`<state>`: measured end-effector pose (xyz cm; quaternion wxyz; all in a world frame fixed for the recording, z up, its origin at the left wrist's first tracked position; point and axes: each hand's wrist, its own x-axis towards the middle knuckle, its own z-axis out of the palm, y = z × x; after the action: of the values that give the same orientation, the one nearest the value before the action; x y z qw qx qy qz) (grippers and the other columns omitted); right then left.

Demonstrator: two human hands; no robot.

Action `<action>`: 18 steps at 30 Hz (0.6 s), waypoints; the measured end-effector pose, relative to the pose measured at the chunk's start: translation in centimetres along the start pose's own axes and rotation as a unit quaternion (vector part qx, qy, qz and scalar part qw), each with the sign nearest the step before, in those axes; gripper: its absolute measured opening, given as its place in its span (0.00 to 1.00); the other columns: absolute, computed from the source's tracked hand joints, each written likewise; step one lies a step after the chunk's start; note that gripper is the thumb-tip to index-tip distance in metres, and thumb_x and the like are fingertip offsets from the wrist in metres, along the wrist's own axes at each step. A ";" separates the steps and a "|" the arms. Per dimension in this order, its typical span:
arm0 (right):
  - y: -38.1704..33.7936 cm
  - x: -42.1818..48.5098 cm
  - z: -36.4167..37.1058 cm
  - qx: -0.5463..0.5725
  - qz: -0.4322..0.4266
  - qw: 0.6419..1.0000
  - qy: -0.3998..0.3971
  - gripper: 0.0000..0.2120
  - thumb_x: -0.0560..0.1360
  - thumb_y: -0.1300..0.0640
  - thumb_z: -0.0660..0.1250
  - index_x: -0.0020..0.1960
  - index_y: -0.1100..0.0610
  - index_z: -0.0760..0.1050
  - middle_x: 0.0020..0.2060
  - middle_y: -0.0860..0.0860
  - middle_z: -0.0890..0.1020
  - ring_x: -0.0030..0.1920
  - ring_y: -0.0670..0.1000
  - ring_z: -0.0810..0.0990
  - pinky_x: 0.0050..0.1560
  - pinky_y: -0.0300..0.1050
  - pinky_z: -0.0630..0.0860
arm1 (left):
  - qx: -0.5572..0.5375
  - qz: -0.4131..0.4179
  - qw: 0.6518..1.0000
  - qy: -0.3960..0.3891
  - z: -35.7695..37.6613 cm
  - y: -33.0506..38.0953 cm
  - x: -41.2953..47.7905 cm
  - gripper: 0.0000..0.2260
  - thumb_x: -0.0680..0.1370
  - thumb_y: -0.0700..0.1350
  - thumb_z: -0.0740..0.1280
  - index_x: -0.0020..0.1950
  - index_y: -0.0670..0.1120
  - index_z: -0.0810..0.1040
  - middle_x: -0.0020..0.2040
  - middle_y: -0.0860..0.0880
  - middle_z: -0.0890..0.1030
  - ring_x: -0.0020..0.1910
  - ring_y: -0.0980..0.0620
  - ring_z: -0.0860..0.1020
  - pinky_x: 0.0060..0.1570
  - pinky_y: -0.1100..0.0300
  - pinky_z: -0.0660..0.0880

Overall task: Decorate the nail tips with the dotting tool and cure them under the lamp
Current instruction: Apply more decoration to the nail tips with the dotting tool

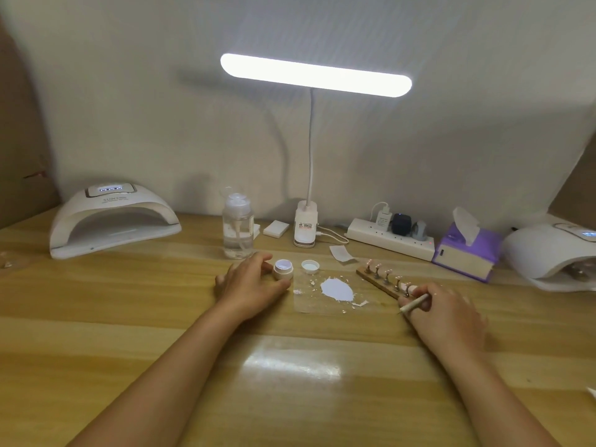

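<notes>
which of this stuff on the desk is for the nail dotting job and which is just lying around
In use: thin wooden dotting tool in right hand; wooden strip of nail tips; small white open jar in left hand; white paste puddle; white arched curing lamp.
Lying about: clear pump bottle; purple tissue box; white power strip.
</notes>
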<state>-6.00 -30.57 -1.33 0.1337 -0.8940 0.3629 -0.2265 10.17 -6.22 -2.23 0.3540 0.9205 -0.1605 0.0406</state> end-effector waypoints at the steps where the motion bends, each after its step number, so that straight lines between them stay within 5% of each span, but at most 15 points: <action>1: 0.0 0.0 0.0 0.003 0.008 1.000 -0.006 0.14 0.74 0.41 0.69 0.57 0.46 0.78 0.55 0.50 0.80 0.59 0.56 0.74 0.58 0.51 0.68 | 0.008 0.003 1.000 0.007 0.1 0.1 0.0 0.22 0.73 0.62 0.69 0.65 0.60 0.72 0.60 0.61 0.77 0.66 0.55 0.72 0.61 0.51 0.61; 6: -0.8 -0.4 -0.7 0.080 0.043 0.995 0.049 0.15 0.73 0.44 0.70 0.54 0.51 0.75 0.53 0.54 0.81 0.58 0.61 0.75 0.61 0.56 0.69 | 0.023 0.016 0.999 0.039 0.5 0.2 -0.2 0.11 0.72 0.62 0.69 0.51 0.61 0.75 0.54 0.62 0.78 0.61 0.56 0.74 0.54 0.53 0.61; 11: -3.6 -1.8 -1.8 0.209 -0.123 0.951 0.191 0.12 0.72 0.58 0.73 0.48 0.54 0.69 0.39 0.50 0.78 0.42 0.57 0.77 0.47 0.58 0.75 | -0.010 -0.004 0.998 0.054 0.5 -0.1 -0.1 0.13 0.73 0.61 0.70 0.49 0.57 0.72 0.53 0.62 0.80 0.59 0.56 0.77 0.54 0.54 0.62; 14: -6.6 -1.6 -0.4 0.170 -0.198 0.960 0.101 0.12 0.73 0.53 0.71 0.51 0.52 0.70 0.41 0.44 0.77 0.45 0.53 0.77 0.48 0.50 0.67 | -0.034 -0.022 0.997 0.059 0.3 0.0 0.0 0.14 0.72 0.60 0.71 0.49 0.56 0.70 0.52 0.61 0.80 0.57 0.55 0.78 0.59 0.53 0.66; 18: -10.9 1.2 1.9 0.060 -0.183 0.976 -0.103 0.17 0.74 0.43 0.68 0.57 0.48 0.66 0.52 0.45 0.79 0.57 0.52 0.76 0.58 0.51 0.66 | -0.063 -0.031 0.995 0.065 0.0 0.3 -0.2 0.13 0.70 0.58 0.71 0.47 0.57 0.69 0.42 0.64 0.78 0.52 0.55 0.78 0.61 0.51 0.69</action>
<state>2.14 -23.63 1.86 0.1798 -0.9543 0.1629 -0.1746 9.90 -6.38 -2.06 0.4221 0.8962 -0.1109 0.0792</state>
